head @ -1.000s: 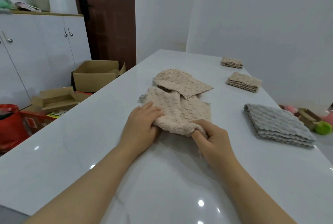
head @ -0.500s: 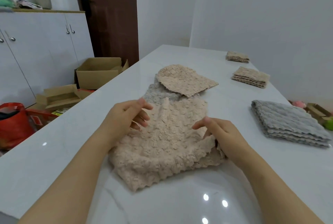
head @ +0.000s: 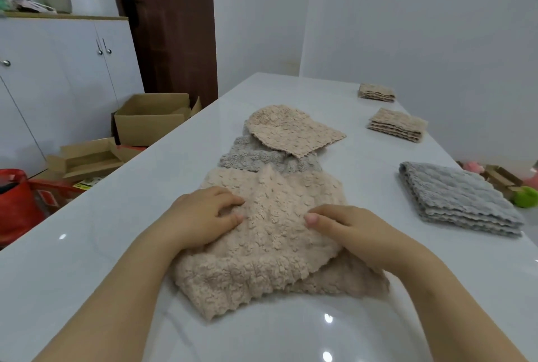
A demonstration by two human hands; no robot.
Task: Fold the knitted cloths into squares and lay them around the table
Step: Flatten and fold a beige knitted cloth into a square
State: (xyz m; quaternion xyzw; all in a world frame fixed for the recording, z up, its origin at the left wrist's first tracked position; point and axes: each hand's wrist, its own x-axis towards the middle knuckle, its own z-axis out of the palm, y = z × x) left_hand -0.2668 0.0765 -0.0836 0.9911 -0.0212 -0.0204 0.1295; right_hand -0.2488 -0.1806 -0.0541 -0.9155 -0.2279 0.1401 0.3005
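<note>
A fluffy beige knitted cloth lies spread in front of me on the white table, its near part doubled over. My left hand rests on the cloth's left side with fingers loosely bent. My right hand lies on its right side, thumb on top, fingers partly tucked at the cloth's edge. Behind it lie an unfolded grey cloth and another beige cloth. A folded grey square and two folded beige squares sit along the right edge.
Cardboard boxes and a red bag stand on the floor to the left, by white cabinets. A brown door is behind. A green ball and small boxes lie beyond the table's right edge.
The bunched beige cloth was pulled toward me and spread out flat. Both hands moved from gripping its near edge to lying on top of it.
</note>
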